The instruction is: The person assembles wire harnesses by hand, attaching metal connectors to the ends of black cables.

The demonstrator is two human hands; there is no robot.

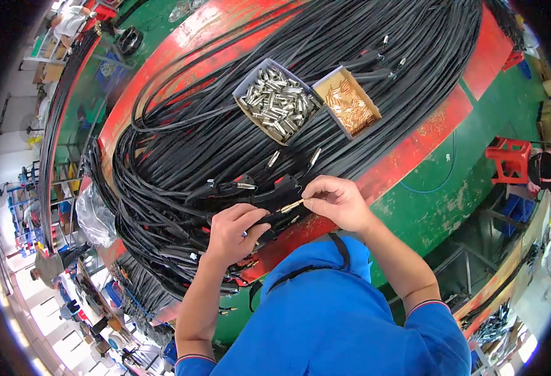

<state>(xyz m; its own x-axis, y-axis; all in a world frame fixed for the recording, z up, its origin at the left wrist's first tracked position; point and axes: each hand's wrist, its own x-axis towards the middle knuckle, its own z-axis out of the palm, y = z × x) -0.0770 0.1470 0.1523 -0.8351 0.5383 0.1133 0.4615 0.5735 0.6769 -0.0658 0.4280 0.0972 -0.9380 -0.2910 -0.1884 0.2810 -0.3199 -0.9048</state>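
My left hand (233, 233) is closed in a pinch around a black cable (269, 217), close to its end. At that end sits a slim brass-coloured metal pin (292, 206), lined up with the cable. The pin's far tip is pinched between the thumb and forefinger of my right hand (338, 203). Just beyond my hands lie several cable ends, some with silvery metal connectors (246, 186). A box of silvery metal connectors (278, 103) rests on the cables farther off. Against its right side stands a cardboard box (370, 116) of small copper-coloured pins (348, 102).
Long bundles of black cables (407, 56) cover much of the red table (443, 127). Clear plastic wrap (95, 216) hangs at its left end. A red stool (508, 158) stands on the green floor at the right. Another person (51, 266) is at the far left.
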